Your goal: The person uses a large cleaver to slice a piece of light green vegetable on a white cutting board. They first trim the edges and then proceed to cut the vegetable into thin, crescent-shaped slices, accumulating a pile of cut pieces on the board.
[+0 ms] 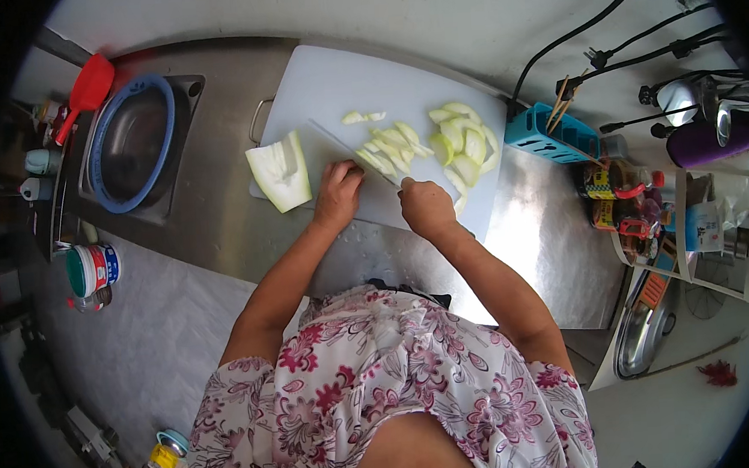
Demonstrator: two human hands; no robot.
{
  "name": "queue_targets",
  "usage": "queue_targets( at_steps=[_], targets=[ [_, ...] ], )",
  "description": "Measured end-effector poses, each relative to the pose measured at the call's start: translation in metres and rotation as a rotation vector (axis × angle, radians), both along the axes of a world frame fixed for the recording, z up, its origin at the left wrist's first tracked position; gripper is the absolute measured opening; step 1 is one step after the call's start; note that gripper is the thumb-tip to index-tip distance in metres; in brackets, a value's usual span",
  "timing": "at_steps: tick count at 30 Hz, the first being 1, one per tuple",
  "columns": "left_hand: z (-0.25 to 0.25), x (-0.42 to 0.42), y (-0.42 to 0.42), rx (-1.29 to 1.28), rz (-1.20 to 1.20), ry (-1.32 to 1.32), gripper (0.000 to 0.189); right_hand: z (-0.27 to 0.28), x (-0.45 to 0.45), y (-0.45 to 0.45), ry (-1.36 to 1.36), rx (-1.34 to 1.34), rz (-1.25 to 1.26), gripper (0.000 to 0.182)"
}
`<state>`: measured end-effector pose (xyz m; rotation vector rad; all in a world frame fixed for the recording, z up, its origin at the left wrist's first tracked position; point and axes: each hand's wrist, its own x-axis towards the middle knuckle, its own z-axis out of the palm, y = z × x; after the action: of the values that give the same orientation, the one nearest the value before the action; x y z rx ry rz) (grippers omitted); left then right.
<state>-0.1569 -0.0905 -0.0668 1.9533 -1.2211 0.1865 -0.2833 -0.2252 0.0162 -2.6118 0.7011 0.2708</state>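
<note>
My right hand [427, 208] is closed around the handle of a kitchen knife [333, 137], whose blade slants up and left across the white cutting board [333, 75]. My left hand [340, 194] rests with curled fingers at the blade's left side; whether a piece lies under the fingers is hidden. Just right of the blade are pale green gourd slices [391, 146], with small bits [364, 117] above them. Larger gourd pieces [465, 138] are heaped at the board's right. A thick hollowed gourd chunk [281, 172] lies at its left edge.
A blue-rimmed basin [166, 144] sits in the sink at left, beside a red dipper [92, 84]. To the right stand a turquoise utensil holder [548, 133] with chopsticks, and sauce bottles [615, 180]. Black cables [587, 25] hang along the wall.
</note>
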Motion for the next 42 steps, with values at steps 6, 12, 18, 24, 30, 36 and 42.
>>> queue_targets(
  at_steps=[6,12,18,24,30,36,42],
  targets=[
    [-0.005,-0.003,0.007,-0.017,0.070,0.058,0.018,0.025,-0.018,-0.007,0.025,0.090,0.036,0.015],
    [-0.003,-0.003,0.003,0.002,0.038,0.042,0.018,-0.005,-0.011,0.000,-0.002,0.092,0.048,0.017],
    [0.000,0.006,-0.026,0.047,-0.013,0.056,0.022,-0.002,-0.053,-0.013,-0.308,0.299,-0.200,0.021],
    [0.030,-0.009,-0.103,0.071,-0.187,-0.103,0.028,0.025,-0.125,-0.047,-0.366,0.531,-0.564,0.018],
    [0.024,-0.016,-0.160,0.296,-0.333,-0.135,0.026,0.041,-0.161,-0.054,-0.374,0.603,-0.807,0.022],
    [0.030,-0.013,-0.163,0.503,-0.343,-0.064,0.044,0.035,-0.176,-0.057,-0.335,0.698,-0.931,0.019],
    [0.040,-0.015,-0.164,0.389,-0.381,-0.136,0.045,0.029,-0.176,-0.056,-0.332,0.677,-0.896,0.018]
  ],
)
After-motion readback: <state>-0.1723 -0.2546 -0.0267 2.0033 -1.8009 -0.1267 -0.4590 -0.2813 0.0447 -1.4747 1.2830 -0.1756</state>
